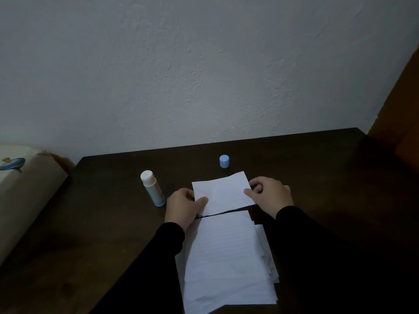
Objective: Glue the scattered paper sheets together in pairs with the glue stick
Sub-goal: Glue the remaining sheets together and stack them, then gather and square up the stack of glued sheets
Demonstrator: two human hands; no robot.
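Observation:
A small white paper sheet [223, 192] lies at the middle of the dark table [317, 168]. My left hand [183, 206] pinches its left edge and my right hand [269, 197] pinches its right edge. Nearer to me sits a stack of lined paper sheets [226, 257], partly under my sleeves. The glue stick [152, 188] stands uncapped to the left of my left hand. Its blue cap [224, 161] stands apart, beyond the small sheet.
A white wall [204, 75] rises right behind the table's far edge. A cream cushion or box [25, 184] sits off the table's left side. Brown wooden furniture [403, 123] stands at the right.

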